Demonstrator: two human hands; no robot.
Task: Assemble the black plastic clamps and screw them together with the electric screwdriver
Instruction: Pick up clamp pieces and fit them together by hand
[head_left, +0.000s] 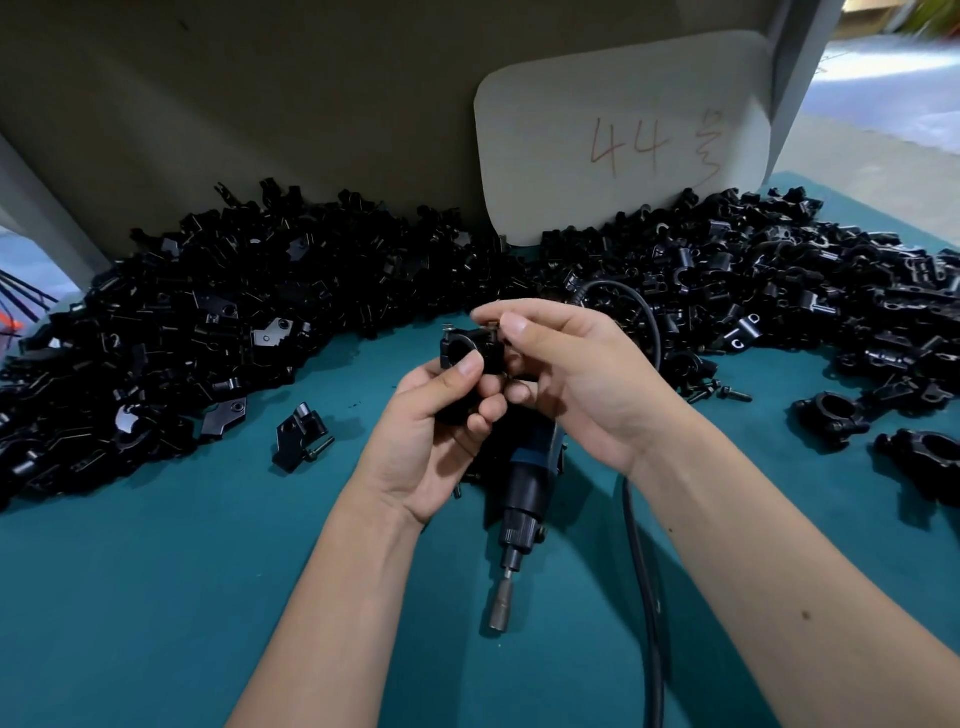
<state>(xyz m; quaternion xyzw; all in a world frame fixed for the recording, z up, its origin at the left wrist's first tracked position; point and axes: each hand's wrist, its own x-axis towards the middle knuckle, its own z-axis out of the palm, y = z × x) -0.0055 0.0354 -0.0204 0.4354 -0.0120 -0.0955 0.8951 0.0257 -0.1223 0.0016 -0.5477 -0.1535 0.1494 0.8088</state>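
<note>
I see my left hand (431, 415) curled round a black clamp (470, 353) held above the teal desk (156, 597), its grip closed on the part with the thumb across the front, while my right hand (566, 374) pinches a small screw (492, 326) at the clamp's top edge between thumb and forefinger. The electric screwdriver (524, 499) lies on the desk under my hands, bit toward me, its cable (644, 571) trailing alongside. Behind the heaped loose clamp parts (208, 322) leans a white card (623, 140) handwritten "44" plus a character I cannot read, and one part on the right shows white letters "C D" (745, 332).
</note>
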